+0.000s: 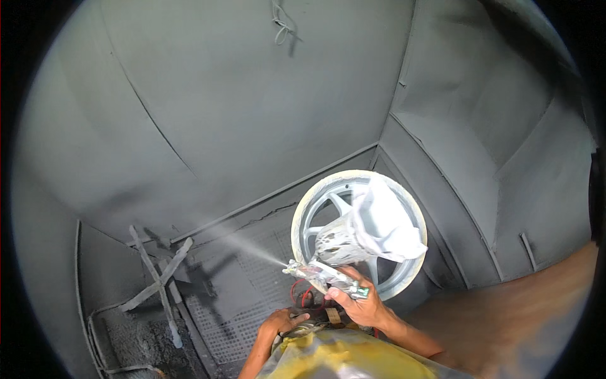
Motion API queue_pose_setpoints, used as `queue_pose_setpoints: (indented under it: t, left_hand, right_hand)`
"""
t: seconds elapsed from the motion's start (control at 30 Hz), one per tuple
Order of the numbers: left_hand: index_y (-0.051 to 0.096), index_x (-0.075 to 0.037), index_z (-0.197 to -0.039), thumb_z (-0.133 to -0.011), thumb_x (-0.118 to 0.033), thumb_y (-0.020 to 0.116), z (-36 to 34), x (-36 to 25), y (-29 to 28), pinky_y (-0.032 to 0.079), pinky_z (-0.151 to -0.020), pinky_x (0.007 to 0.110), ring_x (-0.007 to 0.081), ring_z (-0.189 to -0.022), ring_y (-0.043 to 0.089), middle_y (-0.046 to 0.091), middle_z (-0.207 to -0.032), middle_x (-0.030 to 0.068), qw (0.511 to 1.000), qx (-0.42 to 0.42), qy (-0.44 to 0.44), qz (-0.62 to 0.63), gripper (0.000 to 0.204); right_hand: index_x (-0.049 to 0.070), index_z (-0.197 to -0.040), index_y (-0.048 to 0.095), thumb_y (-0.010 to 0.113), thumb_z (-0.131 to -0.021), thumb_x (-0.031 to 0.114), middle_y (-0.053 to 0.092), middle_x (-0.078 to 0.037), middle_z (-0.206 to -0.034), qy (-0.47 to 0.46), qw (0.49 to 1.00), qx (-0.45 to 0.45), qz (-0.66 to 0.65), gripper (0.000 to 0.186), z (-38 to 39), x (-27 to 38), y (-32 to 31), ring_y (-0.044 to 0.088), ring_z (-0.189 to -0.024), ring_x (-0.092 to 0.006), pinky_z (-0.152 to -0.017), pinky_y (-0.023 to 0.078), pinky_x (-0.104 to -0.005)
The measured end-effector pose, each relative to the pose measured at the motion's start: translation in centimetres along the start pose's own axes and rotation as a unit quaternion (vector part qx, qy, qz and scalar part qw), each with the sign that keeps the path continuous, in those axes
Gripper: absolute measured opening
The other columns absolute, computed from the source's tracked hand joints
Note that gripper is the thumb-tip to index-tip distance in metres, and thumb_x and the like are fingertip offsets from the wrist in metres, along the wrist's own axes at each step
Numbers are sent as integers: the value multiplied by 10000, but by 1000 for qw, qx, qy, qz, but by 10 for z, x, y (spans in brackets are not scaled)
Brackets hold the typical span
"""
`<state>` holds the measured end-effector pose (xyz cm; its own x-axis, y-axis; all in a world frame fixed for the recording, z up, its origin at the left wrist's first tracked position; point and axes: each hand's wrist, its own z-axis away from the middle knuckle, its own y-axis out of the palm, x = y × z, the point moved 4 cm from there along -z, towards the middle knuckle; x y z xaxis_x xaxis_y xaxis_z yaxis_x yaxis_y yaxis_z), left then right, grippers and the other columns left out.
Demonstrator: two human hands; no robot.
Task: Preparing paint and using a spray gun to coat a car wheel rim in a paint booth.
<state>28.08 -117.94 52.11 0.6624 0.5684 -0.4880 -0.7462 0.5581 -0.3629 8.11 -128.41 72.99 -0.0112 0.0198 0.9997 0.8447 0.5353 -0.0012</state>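
Observation:
My right hand (363, 306) is wrapped round the grip of a paint-smeared spray gun (322, 273). A pale mist (249, 245) fans from its nozzle toward the left. Atop the gun sits a paint-streaked cup (339, 243), with crumpled white sheeting (386, 218) flaring out of it. Behind them, a pale spoked wheel rim (303, 205) is partly covered by the cup and sheeting; what supports it is hidden. My left hand (278, 322) is low at my waist with its thumb apart from the fingers, and nothing shows in it.
Grey walls (252, 95) enclose the space. A crossed stand of coated bars (161, 281) is at the lower left beside a perforated floor grate (237, 312). A red hose (305, 295) loops near my waist. Thin cord (281, 28) hangs on the far wall.

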Motion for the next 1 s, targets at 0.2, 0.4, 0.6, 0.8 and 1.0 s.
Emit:
queue_pose_setpoints:
  t: [0.2, 0.4, 0.6, 0.8, 1.0]
  left_hand:
    - [643, -9, -1253, -876, -765, 472, -69, 74, -7, 498, -979, 454, 393, -1152, 616, 647, -1238, 231, 975, 87, 33, -199, 862]
    - [690, 30, -1116, -936, -623, 564, -44, 8, -116, 541, -807, 368, 228, -838, 698, 730, -908, 154, 995, 72, 63, 38, 689]
    - [691, 37, -961, -969, -355, 637, 7, -109, -220, 510, -706, 365, 228, -728, 661, 707, -787, 143, 953, -192, 215, 94, 396]
    - [681, 34, -954, -923, -229, 679, -16, -205, -221, 513, -758, 406, 330, -830, 664, 682, -911, 192, 857, -233, 458, 28, 264]
    - [665, 18, -1014, -916, -221, 678, -61, -251, -205, 496, -849, 411, 372, -939, 630, 653, -1002, 180, 788, -236, 565, -65, 258]
  right_hand:
    - [-43, -1274, 556, 650, -956, 149, 659, -97, -1048, -12, 995, -94, -7, 383, -22, 23, -10, 611, -952, -145, -875, 493, -317]
    - [-74, -1328, 471, 585, -978, 128, 653, -135, -1068, -121, 980, -151, -47, 420, -30, 52, -34, 613, -926, -161, -896, 491, -338]
    - [-70, -1312, 550, 632, -984, 212, 698, -119, -1075, -46, 949, -306, 65, 440, -23, 44, -55, 636, -968, -158, -885, 493, -314]
    - [-24, -1159, 622, 616, -1003, 214, 682, -71, -903, 97, 892, -429, 108, 284, 4, -1, -74, 618, -753, -117, -666, 524, -265]
    - [-27, -1129, 617, 610, -1007, 239, 648, -48, -864, 200, 878, -405, 157, 293, 29, -10, -60, 615, -762, -114, -632, 562, -283]
